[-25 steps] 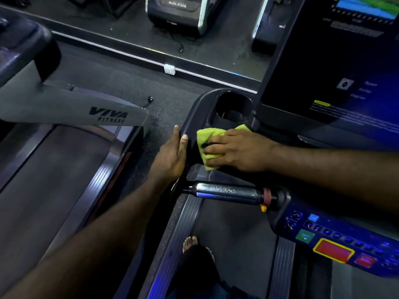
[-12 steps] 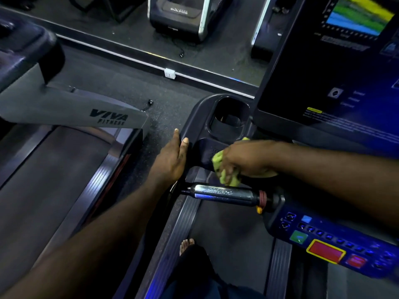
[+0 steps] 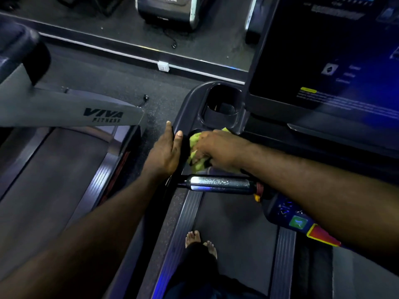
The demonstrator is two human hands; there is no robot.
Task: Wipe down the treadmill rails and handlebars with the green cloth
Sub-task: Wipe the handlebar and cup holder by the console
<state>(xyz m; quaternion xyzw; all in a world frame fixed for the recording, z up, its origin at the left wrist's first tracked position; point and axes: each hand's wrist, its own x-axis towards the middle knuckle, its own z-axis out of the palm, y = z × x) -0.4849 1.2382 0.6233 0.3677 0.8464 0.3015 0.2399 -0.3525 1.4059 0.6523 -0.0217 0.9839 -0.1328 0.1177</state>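
My right hand [image 3: 218,148] grips the bunched green cloth [image 3: 195,164] and presses it onto the dark console tray [image 3: 190,104] of the treadmill, just below the cup holder [image 3: 222,104]. Most of the cloth is hidden under the fingers. My left hand [image 3: 165,153] rests flat against the tray's outer left edge, fingers straight and thumb on top. The chrome handlebar [image 3: 220,183] runs crosswise just below both hands. The left side rail [image 3: 185,223] of the deck slopes down beneath it.
The console screen [image 3: 323,50] rises at the right. A button panel [image 3: 302,221] with green and red keys sits under my right forearm. A neighbouring Viva Fitness treadmill [image 3: 64,113] stands at the left. My bare feet [image 3: 200,240] are on the belt.
The right hand has slid the cloth left and slightly up along the tray, toward the left hand. The left hand has stayed in place on the edge.
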